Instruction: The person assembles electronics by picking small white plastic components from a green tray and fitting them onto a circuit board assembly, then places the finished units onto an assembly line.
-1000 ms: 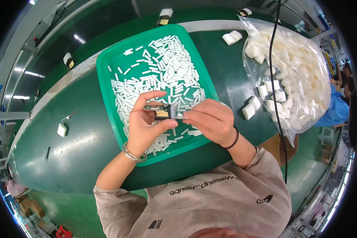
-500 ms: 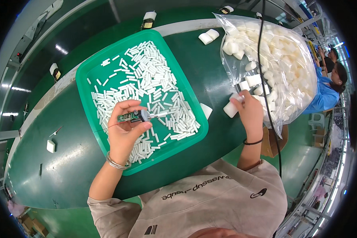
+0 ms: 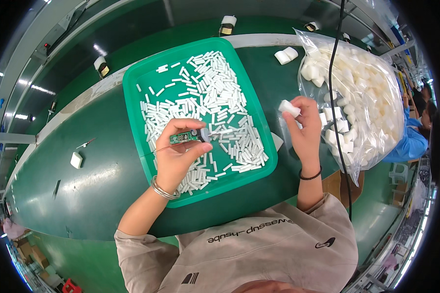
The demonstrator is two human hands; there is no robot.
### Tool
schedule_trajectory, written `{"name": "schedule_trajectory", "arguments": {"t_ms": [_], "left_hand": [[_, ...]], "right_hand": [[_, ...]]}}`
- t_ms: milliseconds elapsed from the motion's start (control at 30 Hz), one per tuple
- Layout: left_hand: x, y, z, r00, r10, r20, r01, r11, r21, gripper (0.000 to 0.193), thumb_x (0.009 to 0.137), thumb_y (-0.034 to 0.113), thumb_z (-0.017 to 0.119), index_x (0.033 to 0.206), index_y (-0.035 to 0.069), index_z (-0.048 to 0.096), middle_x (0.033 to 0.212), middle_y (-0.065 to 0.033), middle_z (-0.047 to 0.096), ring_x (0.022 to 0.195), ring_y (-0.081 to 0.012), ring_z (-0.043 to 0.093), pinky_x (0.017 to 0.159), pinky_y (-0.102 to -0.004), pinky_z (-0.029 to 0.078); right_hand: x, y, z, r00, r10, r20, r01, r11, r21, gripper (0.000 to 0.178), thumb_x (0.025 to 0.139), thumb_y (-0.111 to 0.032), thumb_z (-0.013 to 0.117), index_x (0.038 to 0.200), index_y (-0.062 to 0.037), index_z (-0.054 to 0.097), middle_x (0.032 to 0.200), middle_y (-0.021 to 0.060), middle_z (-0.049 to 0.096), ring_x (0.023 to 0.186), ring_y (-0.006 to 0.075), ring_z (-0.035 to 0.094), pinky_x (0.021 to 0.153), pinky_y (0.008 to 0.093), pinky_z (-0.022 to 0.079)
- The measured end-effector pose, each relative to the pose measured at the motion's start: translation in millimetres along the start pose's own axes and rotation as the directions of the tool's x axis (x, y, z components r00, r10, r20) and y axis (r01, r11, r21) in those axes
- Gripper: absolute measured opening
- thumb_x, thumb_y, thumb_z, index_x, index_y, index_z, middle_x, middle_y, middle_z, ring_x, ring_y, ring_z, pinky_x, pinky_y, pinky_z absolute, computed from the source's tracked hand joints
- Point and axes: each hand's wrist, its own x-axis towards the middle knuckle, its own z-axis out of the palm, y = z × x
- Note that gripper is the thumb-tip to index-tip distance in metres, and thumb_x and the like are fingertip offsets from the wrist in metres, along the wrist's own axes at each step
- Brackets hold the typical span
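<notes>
From here I see the left hand gripping a small circuit-board device over the green tray of white sticks; a white foam block is pinched in the right hand, left of the clear bag

- Dark green, glossy counter
- Green tray resting on it
- Clear bag, bulging, right
- Two white foam pieces near the bag
- White block, left
</notes>
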Motion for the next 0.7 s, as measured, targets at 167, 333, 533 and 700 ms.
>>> {"name": "schedule_trajectory", "arguments": {"t_ms": [167, 333, 533, 700], "left_hand": [[0, -3, -6, 0.996, 0.078, -0.032, -0.082, 0.985, -0.150, 0.036, 0.064, -0.010, 0.065, 0.096, 0.001, 0.050, 0.101, -0.0101, 0.051, 0.093, -0.0168, 0.052, 0.075, -0.0308, 0.053], [-1, 4, -1, 0.992, 0.078, -0.098, -0.095, 0.977, -0.189, 0.037, 0.066, -0.003, 0.064, 0.097, 0.004, 0.046, 0.099, -0.0104, 0.049, 0.086, -0.0183, 0.054, 0.070, -0.0346, 0.054], [0, 3, -2, 0.995, 0.088, -0.049, -0.094, 0.983, -0.156, 0.039, 0.064, -0.004, 0.066, 0.096, 0.004, 0.046, 0.101, -0.0102, 0.049, 0.088, -0.0179, 0.054, 0.070, -0.0355, 0.055], [0, -5, -7, 0.984, 0.172, 0.043, -0.162, 0.970, -0.184, 0.039, 0.060, -0.008, 0.071, 0.093, 0.001, 0.053, 0.096, -0.0113, 0.057, 0.088, -0.0167, 0.056, 0.076, -0.0278, 0.050]], "right_hand": [[-6, -44, 46, 0.979, 0.016, 0.203, -0.092, 0.924, 0.371, 0.030, 0.077, 0.005, 0.056, 0.104, -0.0011, 0.047, 0.099, 0.0066, 0.052, 0.086, 0.0132, 0.055, 0.076, 0.0244, 0.046], [-15, -45, 57, 0.881, 0.114, 0.458, -0.333, 0.838, 0.432, 0.042, 0.072, 0.006, 0.062, 0.110, -0.0004, 0.046, 0.109, 0.0111, 0.052, 0.093, 0.0138, 0.054, 0.081, 0.0256, 0.043], [-18, -31, 65, 0.921, 0.012, 0.390, -0.248, 0.789, 0.562, 0.035, 0.071, 0.006, 0.064, 0.103, 0.0017, 0.052, 0.097, 0.0085, 0.056, 0.090, 0.0145, 0.056, 0.079, 0.0256, 0.045], [-27, -33, 64, 0.929, 0.004, 0.369, -0.176, 0.884, 0.433, 0.038, 0.069, 0.007, 0.065, 0.105, 0.0009, 0.054, 0.091, 0.0081, 0.058, 0.083, 0.0139, 0.058, 0.073, 0.0250, 0.047]]}}
